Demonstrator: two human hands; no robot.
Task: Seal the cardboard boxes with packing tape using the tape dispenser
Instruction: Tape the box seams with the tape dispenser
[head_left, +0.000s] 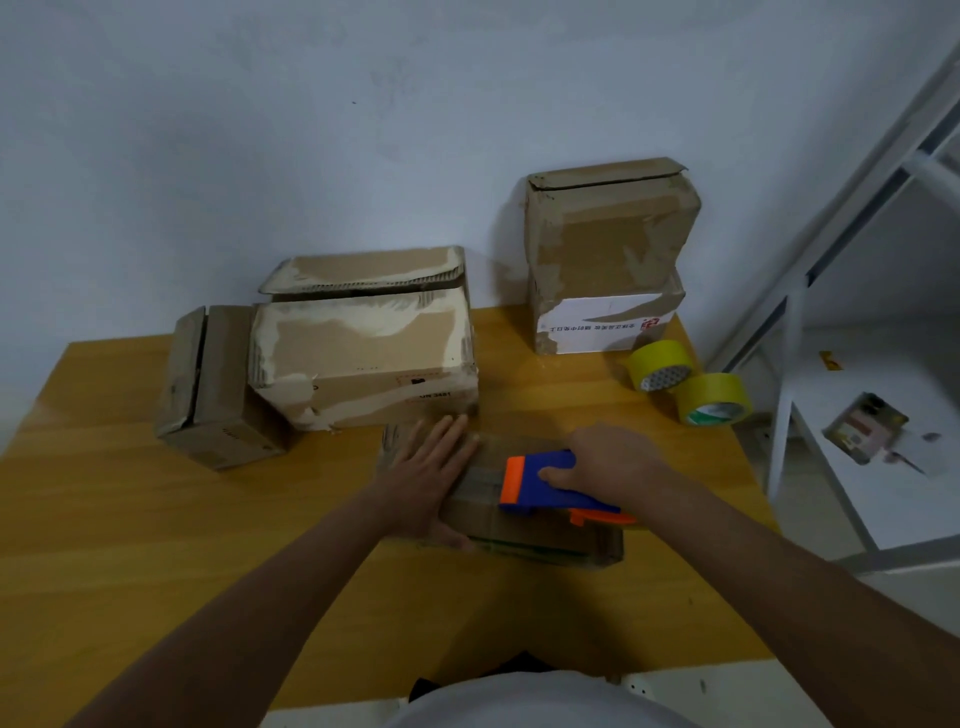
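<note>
A low, flat cardboard box lies on the wooden table in front of me. My left hand presses flat on the box's left part, fingers straight and pointing away from me. My right hand grips a blue and orange tape dispenser, which sits on top of the box with its orange end toward my left hand. The strip of tape itself is too blurred to make out.
Behind stand a large box with a loose top flap, a small box to its left, and two stacked boxes at back right. Two yellow tape rolls lie near the table's right edge. A white metal frame stands to the right.
</note>
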